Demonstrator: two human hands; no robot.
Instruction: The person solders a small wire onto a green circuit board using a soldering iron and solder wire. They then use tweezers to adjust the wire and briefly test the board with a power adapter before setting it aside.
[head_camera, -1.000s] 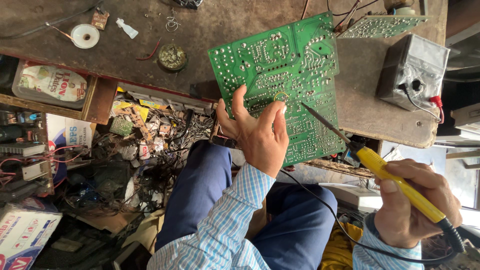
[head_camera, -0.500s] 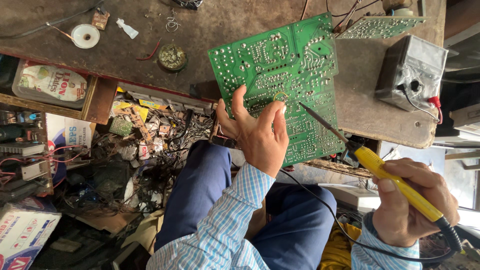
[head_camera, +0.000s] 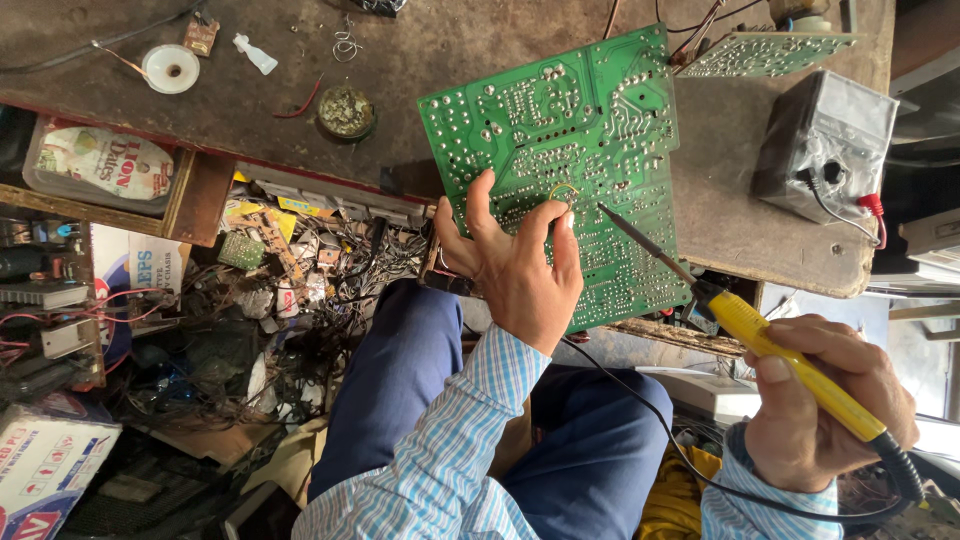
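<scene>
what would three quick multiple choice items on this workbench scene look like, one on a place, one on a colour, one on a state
1. Where does the tip of the soldering iron rest?
A. on the green circuit board
B. on the grey meter box
C. on the white tape roll

2. What colour is the soldering iron's handle?
A. red
B. yellow
C. black

3. How is the circuit board held?
A. lying flat, untouched
B. clamped in a vise
C. propped up by the left hand

Answers:
1 A: the thin metal tip meets the board's solder side, just right of the left hand's fingertips.
2 B: the grip in the right hand is yellow, with a black cord at its rear.
3 C: the left hand's fingers press on the board's face and its thumb hooks the board's left edge, above the wooden bench.
</scene>
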